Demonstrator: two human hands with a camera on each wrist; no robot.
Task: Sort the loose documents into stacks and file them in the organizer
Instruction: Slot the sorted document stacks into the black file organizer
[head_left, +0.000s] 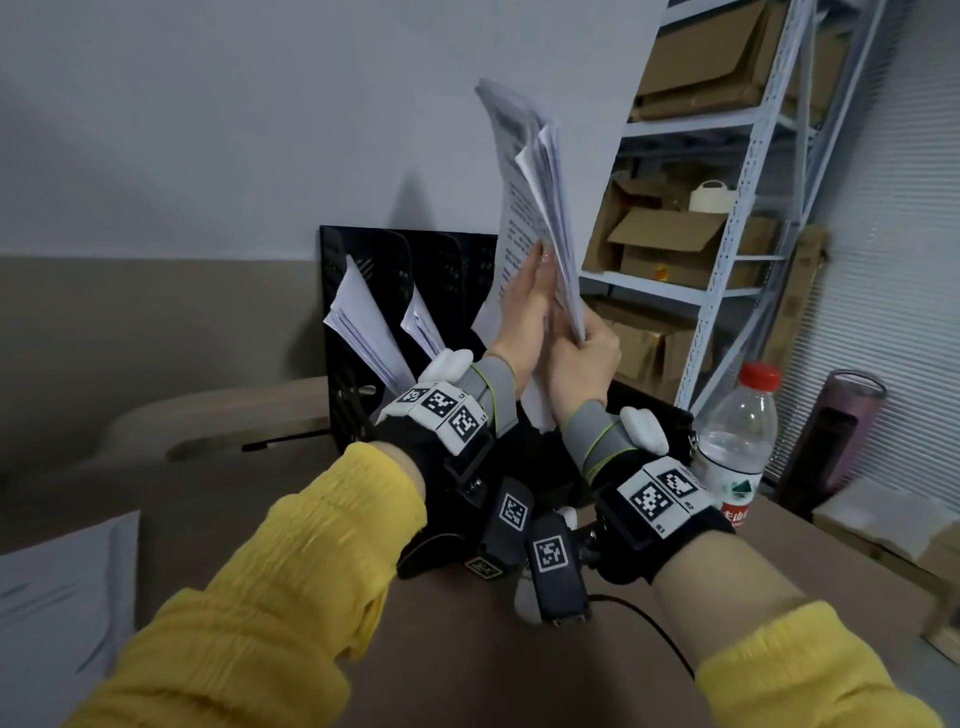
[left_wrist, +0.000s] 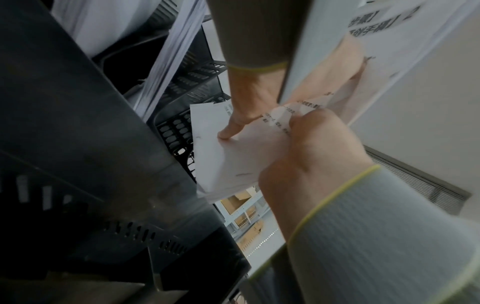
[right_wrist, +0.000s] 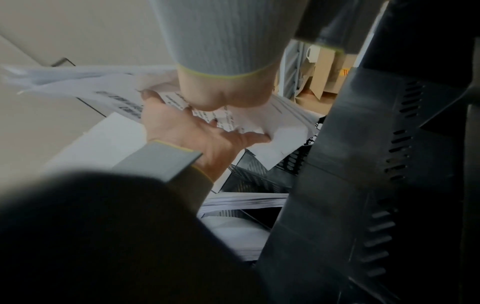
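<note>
Both hands raised above the far part of the table (head_left: 218, 499), close together, sharing one sheaf of documents (head_left: 540, 208) held upright in front of the black organizer (head_left: 447, 260). Left hand (head_left: 522, 317) laid along the printed face of the sheaf, fingers fairly straight, thumb pressed against the paper. Right hand (head_left: 582, 358) curled round the lower edge of the same sheaf, gripping it firmly; sheets crumpled at the grip in the left wrist view. Upper ends of the sheets fanned apart and blurred. Organizer standing at the far edge of the table, two of its slots already holding filed papers (head_left: 363, 327) that lean toward the near side. Further loose sheets (head_left: 62, 587) lying flat at the near left edge of the table. Clear water bottle (head_left: 737, 441) with red cap upright toward the right edge, a dark tumbler (head_left: 831, 441) just beside it. Metal shelving (head_left: 737, 208) with cardboard boxes beyond the table's far right corner
</note>
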